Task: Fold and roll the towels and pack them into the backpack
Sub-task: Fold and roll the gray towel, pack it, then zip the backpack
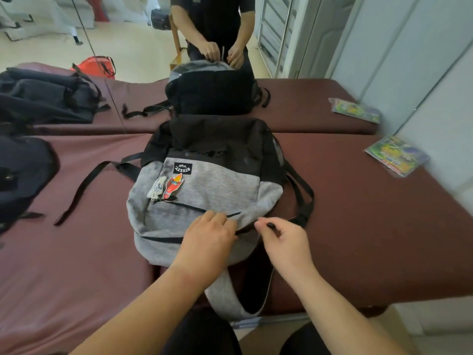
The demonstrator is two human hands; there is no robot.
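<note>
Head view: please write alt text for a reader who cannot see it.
Two hands work at a grey and black backpack lying on a maroon padded table: the left hand holds its fabric, the right hand pinches a black zipper pull. A mirror behind reflects the scene.

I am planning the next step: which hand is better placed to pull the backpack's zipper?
Right. The right hand pinches the zipper pull; the left hand holds the backpack.

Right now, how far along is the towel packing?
Done: nothing confirmable, no towels show. In hand: the left hand grips the backpack while the right hand pinches its zipper pull. Left: unclear, since the zip could be opening or closing.
</note>
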